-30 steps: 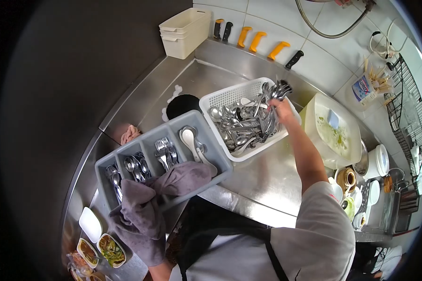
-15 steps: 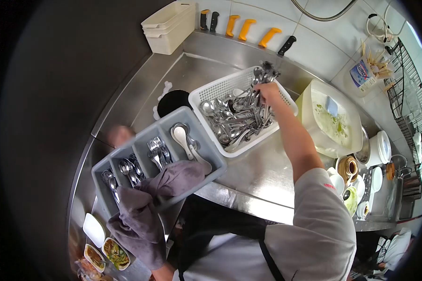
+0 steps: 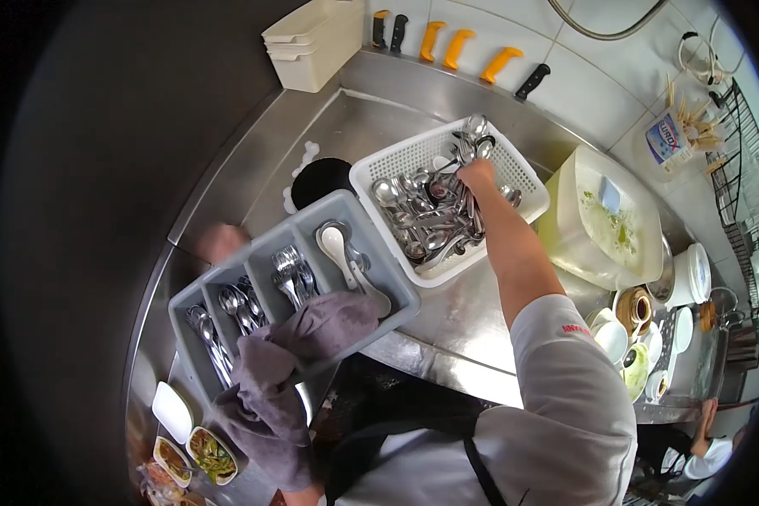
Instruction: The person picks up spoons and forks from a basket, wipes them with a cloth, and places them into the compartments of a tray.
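White perforated basket point(image 3: 531, 187): on the steel tabletop point(image 3: 447, 325), holding a jumbled heap of cutlery point(image 3: 426, 215), mostly spoons; my right arm reaches in over its near side
Right grip point(image 3: 478, 174): closed around a bunch of cutlery point(image 3: 479, 139), spoon bowls and fork tines pointing up past my fingers toward the basket's far rim
Left grip: hidden by the towel, so I cannot tell whether it is open or closed; only a bit of my left forearm point(image 3: 302, 496) shows below the cloth
Purple-grey towel point(image 3: 266, 405): bunched over the near edge of the tray and hanging down off it
Grey divided tray point(image 3: 394, 285): just beside the basket, at an angle; from left to right in my view, its compartments hold long-handled cutlery point(image 3: 211, 341), metal spoons point(image 3: 243, 305), forks point(image 3: 293, 274), and white spoons point(image 3: 336, 246) with metal ladles point(image 3: 354, 255)
Knives on the wall point(image 3: 499, 65): a row of yellow and black handles behind the tabletop
Cloudy plastic tub point(image 3: 565, 221): right of the basket, with liquid, green scraps and a pale blue item point(image 3: 610, 196) inside
Food containers point(image 3: 212, 455): lower left, near the tray
Co-worker point(image 3: 707, 451): partly visible at lower right, well apart from my hands
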`<state>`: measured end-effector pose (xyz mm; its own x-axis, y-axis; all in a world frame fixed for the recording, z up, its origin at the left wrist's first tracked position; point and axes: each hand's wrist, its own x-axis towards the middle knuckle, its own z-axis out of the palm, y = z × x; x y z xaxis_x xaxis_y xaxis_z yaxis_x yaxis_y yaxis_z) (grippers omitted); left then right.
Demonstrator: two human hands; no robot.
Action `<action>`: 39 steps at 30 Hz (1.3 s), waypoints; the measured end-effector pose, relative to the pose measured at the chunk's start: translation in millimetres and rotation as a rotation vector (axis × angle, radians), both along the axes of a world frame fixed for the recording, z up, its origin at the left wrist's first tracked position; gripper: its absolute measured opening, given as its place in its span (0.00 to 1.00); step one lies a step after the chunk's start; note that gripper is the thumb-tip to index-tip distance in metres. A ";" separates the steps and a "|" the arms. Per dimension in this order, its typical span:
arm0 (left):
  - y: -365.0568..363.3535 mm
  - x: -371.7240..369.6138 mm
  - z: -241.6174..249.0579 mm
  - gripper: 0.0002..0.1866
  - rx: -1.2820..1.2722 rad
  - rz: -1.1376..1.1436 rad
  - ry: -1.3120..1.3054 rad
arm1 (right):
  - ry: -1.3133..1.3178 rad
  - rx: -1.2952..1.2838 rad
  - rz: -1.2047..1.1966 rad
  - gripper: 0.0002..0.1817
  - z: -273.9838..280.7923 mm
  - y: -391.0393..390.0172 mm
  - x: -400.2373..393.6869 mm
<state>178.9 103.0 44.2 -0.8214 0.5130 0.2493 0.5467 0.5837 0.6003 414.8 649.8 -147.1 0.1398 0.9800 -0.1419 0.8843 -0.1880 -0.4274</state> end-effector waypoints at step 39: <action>16.6 15.3 -7.9 0.26 0.103 0.096 -0.030 | -0.231 0.481 1.025 0.20 11.5 10.1 16.9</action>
<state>194.3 119.5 36.3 -0.8733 0.4047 0.2713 0.4724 0.5670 0.6748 431.7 660.0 -135.6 -0.7787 0.5941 0.2015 0.5940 0.8016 -0.0680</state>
